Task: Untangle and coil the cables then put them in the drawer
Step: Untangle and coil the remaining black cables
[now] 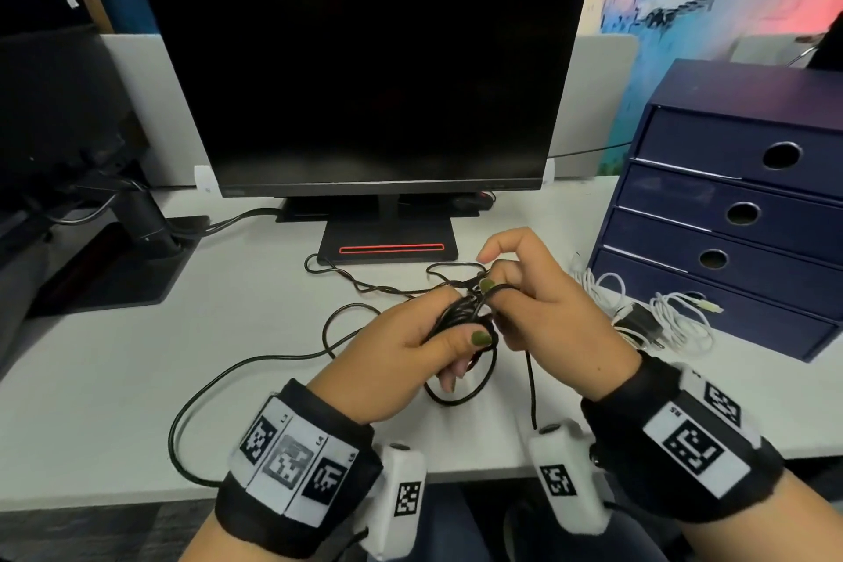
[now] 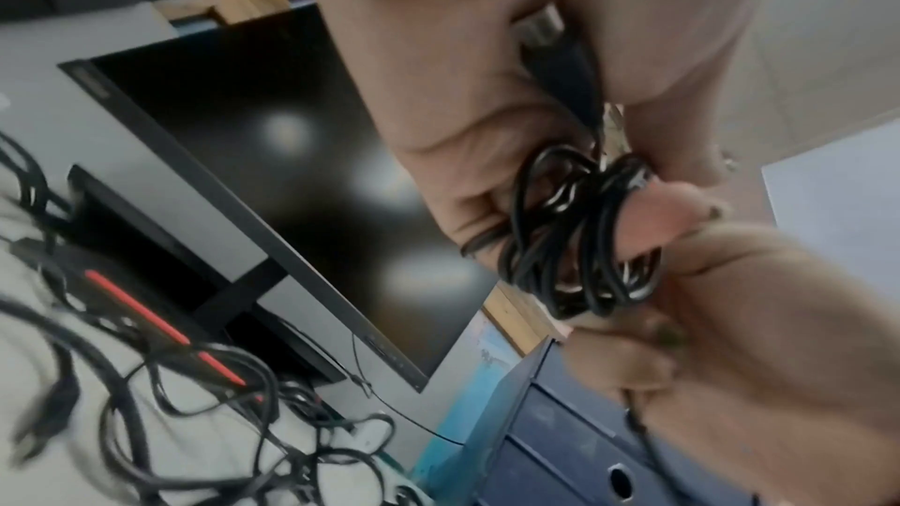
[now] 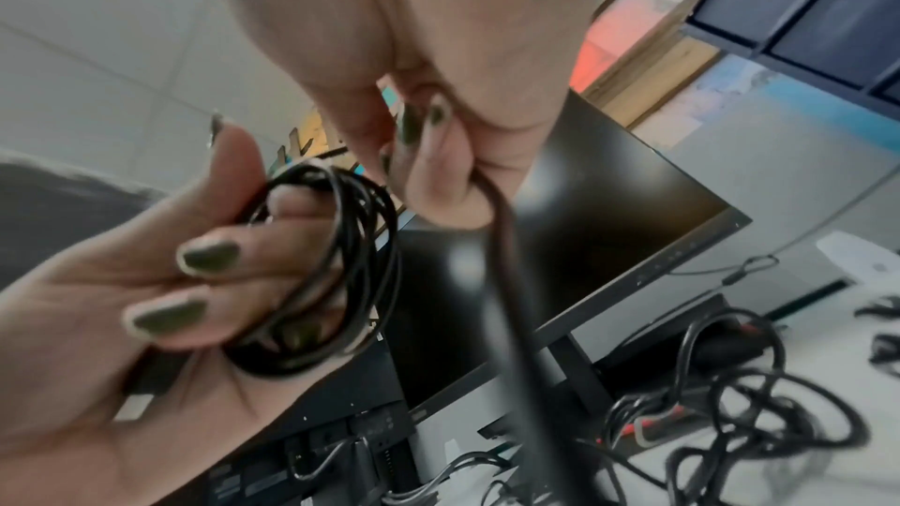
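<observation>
Black thin rubber cable point(image 1: 460, 315), wound in loops, between left hand point(image 1: 401, 356) and right hand point(image 1: 547, 310). Olive-green polish on the nails of both. Black wristbands point(image 1: 292, 465) behind each hand, patched with black-and-white square code markers. White coiled cables point(image 1: 679, 319) right of the right hand, beside a navy-blue cardboard drawer box point(image 1: 730, 214). Beyond the hands, black flat monitor point(image 1: 360, 64), red stripe on its base. Pale grey-white tabletop point(image 1: 137, 370) below.

2 black wristbands point(image 1: 292, 465) with white fiducial-marker patches, white wrist cameras point(image 1: 403, 493), olive-green nail polish point(image 1: 481, 338)
</observation>
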Action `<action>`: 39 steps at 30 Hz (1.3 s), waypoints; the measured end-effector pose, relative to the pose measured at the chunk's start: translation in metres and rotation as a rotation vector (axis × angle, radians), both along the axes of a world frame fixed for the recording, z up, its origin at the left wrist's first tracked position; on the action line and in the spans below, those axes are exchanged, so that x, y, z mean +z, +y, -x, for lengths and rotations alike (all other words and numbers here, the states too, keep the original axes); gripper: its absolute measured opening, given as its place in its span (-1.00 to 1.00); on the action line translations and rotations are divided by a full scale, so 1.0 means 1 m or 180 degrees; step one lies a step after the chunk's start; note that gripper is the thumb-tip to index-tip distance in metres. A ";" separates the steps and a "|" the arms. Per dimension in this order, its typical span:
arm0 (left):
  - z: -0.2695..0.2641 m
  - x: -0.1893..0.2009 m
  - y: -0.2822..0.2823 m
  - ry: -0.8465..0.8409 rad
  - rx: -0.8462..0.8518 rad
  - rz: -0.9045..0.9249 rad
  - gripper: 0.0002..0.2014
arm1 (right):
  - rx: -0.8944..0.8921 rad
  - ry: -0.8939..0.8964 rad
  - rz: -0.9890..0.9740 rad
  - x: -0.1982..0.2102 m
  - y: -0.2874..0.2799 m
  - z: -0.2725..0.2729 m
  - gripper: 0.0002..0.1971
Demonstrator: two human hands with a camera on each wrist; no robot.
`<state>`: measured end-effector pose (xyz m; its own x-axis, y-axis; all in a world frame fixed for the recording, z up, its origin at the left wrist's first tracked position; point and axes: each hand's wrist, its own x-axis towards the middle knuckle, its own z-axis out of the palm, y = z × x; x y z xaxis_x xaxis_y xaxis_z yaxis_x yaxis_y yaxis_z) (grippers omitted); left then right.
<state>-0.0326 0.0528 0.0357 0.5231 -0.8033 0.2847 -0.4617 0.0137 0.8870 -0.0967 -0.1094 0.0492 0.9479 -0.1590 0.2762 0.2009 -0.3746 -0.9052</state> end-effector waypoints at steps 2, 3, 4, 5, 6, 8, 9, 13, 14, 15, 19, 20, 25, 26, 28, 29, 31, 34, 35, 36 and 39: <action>0.001 0.002 -0.001 0.0312 -0.0065 0.0384 -0.83 | 0.0010 -0.0036 -0.0350 0.000 0.005 -0.002 -0.76; 0.001 0.003 -0.002 0.0498 -0.0061 0.0608 -0.82 | 0.0041 -0.0064 -0.0454 0.000 0.008 -0.003 -0.82; 0.001 0.004 -0.002 0.0711 -0.0069 0.0822 -0.80 | 0.0079 -0.0092 -0.0508 -0.001 0.011 -0.004 -0.86; 0.001 0.004 -0.002 0.0950 -0.0094 0.1009 -0.78 | 0.0125 -0.0094 -0.0529 -0.003 0.012 -0.006 -0.86; 0.001 0.005 -0.002 0.1211 -0.0112 0.1180 -0.75 | 0.0152 -0.0036 -0.0535 -0.006 0.013 -0.007 -0.85; 0.001 0.008 0.000 0.1743 -0.0100 0.1582 -0.72 | 0.0173 0.0229 -0.0566 -0.013 0.015 -0.009 -0.86; 0.001 0.010 0.001 0.1905 -0.0060 0.1795 -0.71 | 0.0176 0.0334 -0.0502 -0.016 0.016 -0.009 -0.87; -0.002 0.013 0.001 0.1514 0.0406 0.2012 -0.67 | 0.0234 0.0467 0.0941 -0.034 0.028 -0.005 -0.83; -0.003 0.012 0.000 0.1225 0.0582 0.1865 -0.66 | 0.0341 0.0572 0.1274 -0.037 0.034 -0.003 -0.81; -0.004 0.011 0.000 0.0883 0.0764 0.1675 -0.67 | 0.0455 0.0683 0.1550 -0.039 0.040 -0.001 -0.79; -0.009 0.007 0.005 -0.0184 0.1206 0.0919 -0.76 | 0.0673 0.0670 0.2244 -0.025 0.053 0.011 -0.77; -0.011 0.005 0.005 -0.0415 0.1256 0.0680 -0.79 | 0.0627 0.0556 0.2279 -0.017 0.051 0.013 -0.80; -0.014 -0.003 0.004 -0.0962 0.1136 -0.0053 -0.81 | 0.0345 -0.0188 0.2378 0.019 0.024 0.017 -0.78; -0.011 -0.002 0.003 -0.0879 0.0992 0.0035 -0.79 | 0.0283 -0.0314 0.2482 0.024 0.017 0.016 -0.75; -0.008 -0.001 0.001 -0.0631 0.0686 0.0287 -0.64 | 0.0089 -0.0613 0.2791 0.032 0.007 0.013 -0.71; -0.007 0.000 0.001 -0.0526 0.0552 0.0396 -0.55 | 0.0014 -0.0786 0.2892 0.033 0.004 0.012 -0.72; -0.007 0.003 0.002 -0.0478 0.0405 0.0373 -0.48 | -0.0070 -0.1035 0.2833 0.034 0.003 0.011 -0.77; -0.006 0.005 0.003 -0.0592 0.0413 -0.0077 -0.64 | -0.0252 -0.1072 0.2410 0.038 0.003 0.014 -0.83; -0.005 0.005 0.003 -0.0606 0.0379 -0.0162 -0.63 | -0.0298 -0.1109 0.2398 0.039 0.001 0.014 -0.83; -0.004 0.005 0.003 -0.0578 0.0324 -0.0173 -0.60 | -0.0329 -0.1162 0.2460 0.038 -0.001 0.013 -0.82; -0.001 0.005 0.001 -0.0232 0.0134 0.0123 -0.61 | -0.0516 -0.1321 0.2622 0.033 -0.005 0.005 -0.78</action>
